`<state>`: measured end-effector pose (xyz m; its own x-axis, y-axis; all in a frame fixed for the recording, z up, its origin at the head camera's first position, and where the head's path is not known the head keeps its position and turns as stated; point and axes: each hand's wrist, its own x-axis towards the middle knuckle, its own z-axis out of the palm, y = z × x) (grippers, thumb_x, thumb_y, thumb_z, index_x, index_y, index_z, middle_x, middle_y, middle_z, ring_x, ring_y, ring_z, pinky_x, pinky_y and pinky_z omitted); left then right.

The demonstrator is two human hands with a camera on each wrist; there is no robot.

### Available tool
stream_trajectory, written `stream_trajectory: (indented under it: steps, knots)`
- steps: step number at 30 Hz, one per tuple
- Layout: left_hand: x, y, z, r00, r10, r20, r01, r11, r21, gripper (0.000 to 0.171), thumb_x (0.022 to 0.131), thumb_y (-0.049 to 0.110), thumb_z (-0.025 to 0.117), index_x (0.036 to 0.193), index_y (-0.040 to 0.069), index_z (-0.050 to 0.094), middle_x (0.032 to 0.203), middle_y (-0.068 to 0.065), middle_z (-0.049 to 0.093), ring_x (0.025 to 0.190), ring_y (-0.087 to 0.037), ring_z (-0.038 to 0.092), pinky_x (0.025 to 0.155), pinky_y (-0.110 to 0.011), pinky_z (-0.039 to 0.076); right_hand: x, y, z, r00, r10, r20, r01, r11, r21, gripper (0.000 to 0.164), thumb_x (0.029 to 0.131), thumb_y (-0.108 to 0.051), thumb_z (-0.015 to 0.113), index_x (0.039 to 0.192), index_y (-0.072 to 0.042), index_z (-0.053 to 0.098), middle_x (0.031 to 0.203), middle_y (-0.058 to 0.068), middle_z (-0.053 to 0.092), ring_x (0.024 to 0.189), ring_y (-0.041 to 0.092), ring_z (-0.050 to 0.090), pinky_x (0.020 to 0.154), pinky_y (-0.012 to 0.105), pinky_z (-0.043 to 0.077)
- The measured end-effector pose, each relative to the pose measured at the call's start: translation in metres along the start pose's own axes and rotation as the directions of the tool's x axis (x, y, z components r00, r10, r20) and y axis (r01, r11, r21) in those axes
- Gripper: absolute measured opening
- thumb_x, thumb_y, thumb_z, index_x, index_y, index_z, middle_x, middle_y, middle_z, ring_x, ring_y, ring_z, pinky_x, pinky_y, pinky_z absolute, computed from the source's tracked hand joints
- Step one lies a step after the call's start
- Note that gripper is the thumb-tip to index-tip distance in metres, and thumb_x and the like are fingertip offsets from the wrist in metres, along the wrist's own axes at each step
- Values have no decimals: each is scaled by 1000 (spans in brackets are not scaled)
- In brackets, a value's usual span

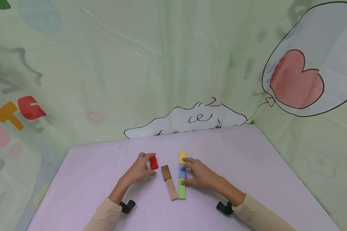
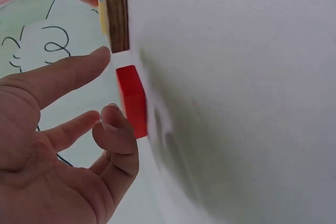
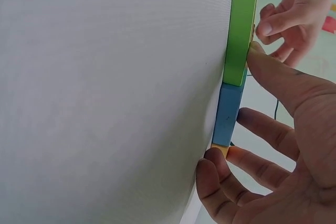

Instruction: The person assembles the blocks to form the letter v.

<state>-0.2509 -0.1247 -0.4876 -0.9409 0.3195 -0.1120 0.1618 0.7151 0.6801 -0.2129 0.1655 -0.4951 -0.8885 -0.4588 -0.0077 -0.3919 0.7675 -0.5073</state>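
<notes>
A red block [image 1: 153, 162] lies on the table by my left hand [image 1: 140, 167]. Thumb and fingers are spread apart there, with the index fingertip at the block's far end. In the left wrist view, the red block [image 2: 132, 98] stands just past the curled fingertips. My right hand [image 1: 201, 173] touches a straight row of blocks: yellow [image 1: 182, 156] at the far end, blue [image 1: 182, 171] in the middle and green [image 1: 182, 189] nearest. Its thumb rests on the green block [image 3: 241, 24], while other fingers are at the blue block [image 3: 228, 114] and the partly hidden yellow block [image 3: 220, 150].
Between the hands, a dark brown block [image 1: 166, 173] and a light wood block [image 1: 172, 190] form a slanted line, its near end close to the green block. A printed cloth [image 1: 150, 80] hangs behind the pale table [image 1: 243, 154]. Black wrist mounts [image 1: 128, 207] sit under both forearms.
</notes>
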Motion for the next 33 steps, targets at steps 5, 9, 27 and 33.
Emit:
stream_trajectory:
  steps: [5, 9, 27, 33]
  knots:
    - [9, -11, 1, 999, -47, -7, 46, 998, -36, 83, 86, 12, 86, 159, 13, 46, 152, -23, 41, 80, -17, 57, 71, -28, 51, 1, 1, -1, 1000, -6, -3, 6, 1000, -7, 50, 84, -36, 90, 121, -8, 75, 158, 22, 52, 146, 49, 49, 117, 60, 45]
    - [15, -16, 1, 999, -40, 4, 40, 997, -59, 83, 85, 10, 86, 159, 13, 47, 152, -22, 42, 78, -16, 56, 71, -28, 49, 1, 1, -2, 1000, -9, -4, 9, 1000, -10, 50, 83, -36, 90, 121, -7, 75, 158, 22, 53, 145, 49, 50, 117, 60, 45]
    - [21, -24, -4, 995, -20, 95, 26, 998, -61, 75, 86, 5, 80, 155, 12, 52, 137, -20, 47, 84, -18, 53, 72, -30, 44, -2, -2, -1, 1000, 8, -3, -8, 1000, 8, 48, 83, -33, 91, 121, -7, 75, 158, 22, 52, 145, 49, 50, 117, 60, 45]
    - [22, -27, -5, 996, -20, 88, 26, 997, -74, 69, 86, 5, 81, 150, 12, 56, 129, -16, 50, 87, -19, 52, 72, -30, 45, -3, -2, -1, 1000, 15, -2, -15, 1000, 8, 48, 84, -33, 91, 122, -7, 75, 158, 22, 52, 145, 49, 50, 117, 60, 45]
